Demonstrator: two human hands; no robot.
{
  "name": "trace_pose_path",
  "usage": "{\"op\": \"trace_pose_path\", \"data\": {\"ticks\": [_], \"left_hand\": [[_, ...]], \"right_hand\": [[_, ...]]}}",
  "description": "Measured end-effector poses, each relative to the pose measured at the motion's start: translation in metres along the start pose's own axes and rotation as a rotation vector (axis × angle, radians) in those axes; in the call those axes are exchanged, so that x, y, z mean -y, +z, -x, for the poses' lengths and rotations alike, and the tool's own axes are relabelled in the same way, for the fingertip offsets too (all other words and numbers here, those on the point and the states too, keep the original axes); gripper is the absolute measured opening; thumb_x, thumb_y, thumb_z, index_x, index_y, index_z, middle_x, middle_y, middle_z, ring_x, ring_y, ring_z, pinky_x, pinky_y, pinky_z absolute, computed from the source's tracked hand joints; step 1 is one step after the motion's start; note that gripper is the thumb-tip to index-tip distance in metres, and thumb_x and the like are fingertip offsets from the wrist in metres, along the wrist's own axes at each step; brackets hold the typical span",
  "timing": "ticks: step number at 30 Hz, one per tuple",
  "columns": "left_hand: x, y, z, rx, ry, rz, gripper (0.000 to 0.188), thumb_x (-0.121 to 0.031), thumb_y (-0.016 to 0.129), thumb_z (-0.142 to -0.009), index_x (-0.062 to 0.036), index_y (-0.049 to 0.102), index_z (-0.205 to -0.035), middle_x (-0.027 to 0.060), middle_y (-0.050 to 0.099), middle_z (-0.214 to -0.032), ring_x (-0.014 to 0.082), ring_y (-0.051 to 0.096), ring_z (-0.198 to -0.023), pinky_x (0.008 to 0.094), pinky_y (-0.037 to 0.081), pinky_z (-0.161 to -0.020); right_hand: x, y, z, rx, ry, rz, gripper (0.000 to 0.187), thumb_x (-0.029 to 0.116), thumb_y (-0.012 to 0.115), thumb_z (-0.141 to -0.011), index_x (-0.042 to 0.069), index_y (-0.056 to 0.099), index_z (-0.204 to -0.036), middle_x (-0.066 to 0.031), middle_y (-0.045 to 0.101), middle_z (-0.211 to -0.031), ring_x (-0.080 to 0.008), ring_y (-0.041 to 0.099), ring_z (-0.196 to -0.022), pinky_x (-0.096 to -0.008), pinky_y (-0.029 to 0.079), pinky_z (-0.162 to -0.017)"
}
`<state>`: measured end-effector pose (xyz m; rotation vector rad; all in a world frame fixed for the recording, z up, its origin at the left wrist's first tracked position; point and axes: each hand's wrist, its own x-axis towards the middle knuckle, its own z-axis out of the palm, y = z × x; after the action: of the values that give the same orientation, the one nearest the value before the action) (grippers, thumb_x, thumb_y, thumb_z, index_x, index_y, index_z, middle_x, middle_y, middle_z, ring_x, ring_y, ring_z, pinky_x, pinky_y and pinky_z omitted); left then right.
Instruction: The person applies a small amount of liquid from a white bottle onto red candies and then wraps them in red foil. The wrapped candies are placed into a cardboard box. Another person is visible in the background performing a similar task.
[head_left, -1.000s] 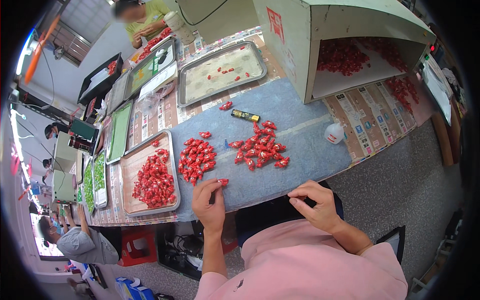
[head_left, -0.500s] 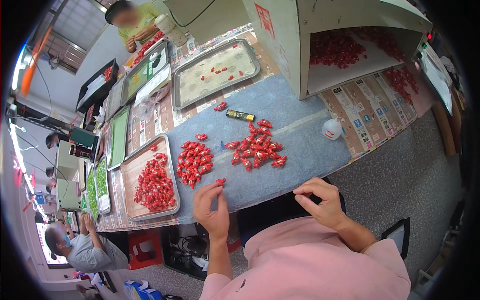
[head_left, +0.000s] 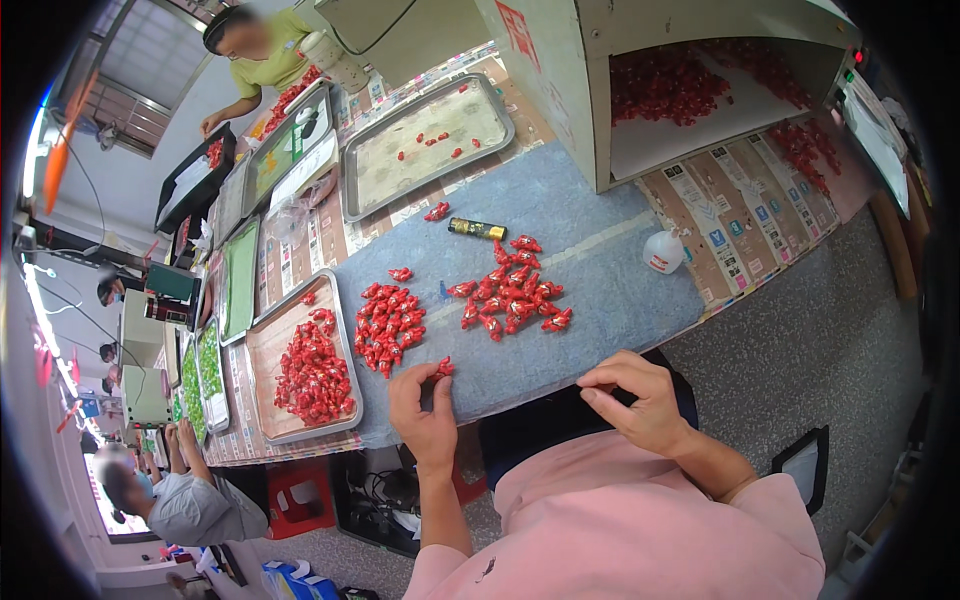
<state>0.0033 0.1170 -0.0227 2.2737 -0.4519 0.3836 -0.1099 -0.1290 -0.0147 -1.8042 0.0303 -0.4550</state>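
My left hand [head_left: 425, 410] is at the front edge of the blue cloth [head_left: 610, 315], its thumb and fingers closed on a small red figurine [head_left: 443, 368]. To the right, my right hand [head_left: 640, 405] hovers by the table edge with thumb and forefinger pinched together; what sits between them, if anything, is too small to make out. Beyond my hands lie two groups of small red figurines, a left pile [head_left: 388, 328] and a right pile [head_left: 510, 295]. A metal tray [head_left: 352, 385] heaped with more of them stands left of my left hand.
A black and gold tube [head_left: 477, 229] and a small white bottle [head_left: 663, 251] are on the cloth. Farther off are a large tray [head_left: 425, 165] with a few red pieces and an open-fronted cabinet [head_left: 595, 110] holding many. Two people work at the left and far side.
My left fingers have shifted slightly, and the figurine in them has turned a little. My right hand keeps its pinch. The person across has reached an arm toward the black crate.
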Motion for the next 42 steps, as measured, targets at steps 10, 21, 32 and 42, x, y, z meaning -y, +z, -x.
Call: {"op": "trace_pose_path", "data": {"ticks": [10,21,32,42], "left_hand": [[-0.038,0.007,0.018,0.183,-0.364,0.980,0.021,0.009,0.070,-0.081,0.0001,0.063,-0.099,0.0112,0.064,-0.103,0.0171,0.064,-0.094,0.0284,0.051,-0.085],[-0.038,0.016,0.022,0.303,-0.239,1.066,0.024,0.010,0.072,-0.078,-0.0011,0.068,-0.099,0.0136,0.066,-0.104,0.0208,0.064,-0.098,0.0317,0.053,-0.086],[-0.042,0.018,0.028,0.255,-0.197,0.938,0.024,0.016,0.070,-0.075,0.0001,0.071,-0.094,0.0147,0.067,-0.102,0.0207,0.066,-0.092,0.0291,0.056,-0.082],[-0.047,0.020,0.029,0.253,-0.168,0.950,0.023,0.018,0.068,-0.076,0.0014,0.070,-0.091,0.0151,0.067,-0.101,0.0201,0.066,-0.091,0.0285,0.057,-0.081]], "right_hand": [[0.006,0.038,-0.027,0.095,-0.006,-0.165,0.018,-0.001,0.070,-0.082,0.001,0.068,-0.100,-0.0091,0.064,-0.090,-0.0152,0.062,-0.074,-0.0254,0.051,-0.066],[0.006,0.035,-0.022,0.125,-0.010,-0.160,0.015,0.001,0.072,-0.081,0.001,0.071,-0.095,-0.0091,0.066,-0.086,-0.0164,0.063,-0.071,-0.0267,0.050,-0.062],[0.004,0.036,-0.019,0.075,-0.105,-0.129,0.011,-0.002,0.072,-0.076,0.001,0.071,-0.087,-0.0093,0.066,-0.078,-0.0184,0.063,-0.068,-0.0281,0.049,-0.059],[0.005,0.034,-0.014,0.051,-0.130,-0.129,0.012,-0.004,0.071,-0.075,0.000,0.071,-0.086,-0.0088,0.065,-0.076,-0.0173,0.062,-0.066,-0.0274,0.048,-0.057]]}}
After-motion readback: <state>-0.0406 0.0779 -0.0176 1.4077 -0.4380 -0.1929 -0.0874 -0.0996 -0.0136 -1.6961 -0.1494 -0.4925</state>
